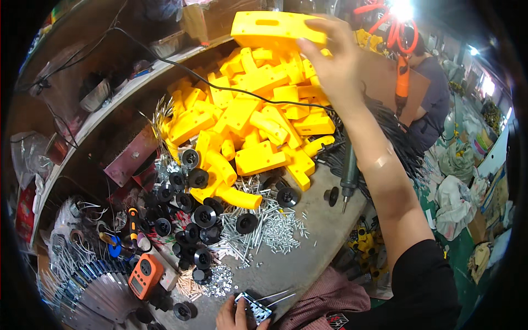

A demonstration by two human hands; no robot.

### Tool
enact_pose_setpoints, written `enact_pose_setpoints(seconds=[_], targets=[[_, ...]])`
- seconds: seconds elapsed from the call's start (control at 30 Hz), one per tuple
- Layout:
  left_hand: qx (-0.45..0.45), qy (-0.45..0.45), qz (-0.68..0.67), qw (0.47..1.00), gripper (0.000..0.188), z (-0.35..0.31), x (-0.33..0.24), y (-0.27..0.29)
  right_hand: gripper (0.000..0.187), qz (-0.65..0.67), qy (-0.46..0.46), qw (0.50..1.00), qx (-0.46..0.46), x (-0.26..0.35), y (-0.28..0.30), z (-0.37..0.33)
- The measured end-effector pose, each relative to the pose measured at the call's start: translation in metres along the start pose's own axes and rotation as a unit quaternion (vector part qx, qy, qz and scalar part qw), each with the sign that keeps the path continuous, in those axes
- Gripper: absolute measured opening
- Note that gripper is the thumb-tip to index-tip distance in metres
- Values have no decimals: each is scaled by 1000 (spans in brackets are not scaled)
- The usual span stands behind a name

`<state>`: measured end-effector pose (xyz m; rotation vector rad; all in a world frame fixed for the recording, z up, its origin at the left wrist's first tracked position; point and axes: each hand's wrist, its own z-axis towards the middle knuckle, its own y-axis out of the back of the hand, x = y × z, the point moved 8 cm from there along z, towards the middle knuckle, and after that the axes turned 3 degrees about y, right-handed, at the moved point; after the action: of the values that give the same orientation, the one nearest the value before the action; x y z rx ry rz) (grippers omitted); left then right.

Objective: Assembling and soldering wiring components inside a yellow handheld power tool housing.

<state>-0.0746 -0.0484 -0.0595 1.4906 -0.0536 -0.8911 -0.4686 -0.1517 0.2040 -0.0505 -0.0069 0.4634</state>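
High over the far end of the worktop, my right hand point(338, 63) grips a yellow plastic housing point(264, 23), an elongated box with a slot in its face. Below it lies a big heap of similar yellow housings point(258, 159). Down at the near edge, my left hand point(234, 316) is closed around a small flat metal part point(256, 308) with holes and two thin rods sticking out to the right. Only the fingers of that hand show. Close to it are small metal nuts or washers point(220, 280).
Screws point(275, 234) and black round knobs point(204, 216) cover the middle. An orange meter point(146, 276) lies at the left. A dark electric screwdriver point(350, 173) hangs at the right, and a black cable point(220, 87) crosses the heap. Another person point(432, 93) sits at the far right.
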Motion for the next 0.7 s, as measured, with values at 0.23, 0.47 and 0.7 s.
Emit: enact_pose_setpoints(seconds=[0.23,0.47,0.7], targets=[[-2,-13,2,1000,77,6,2,-2,30,-163,-67,970,168,-73,-40,-56],[-8,-15,-19,1000,78,6,4,2,17,-66,-168,787,590,26,-1,-152],[-17,-29,-12,999,79,7,-3,3,20,80,-134,797,583,76,-57,-201]])
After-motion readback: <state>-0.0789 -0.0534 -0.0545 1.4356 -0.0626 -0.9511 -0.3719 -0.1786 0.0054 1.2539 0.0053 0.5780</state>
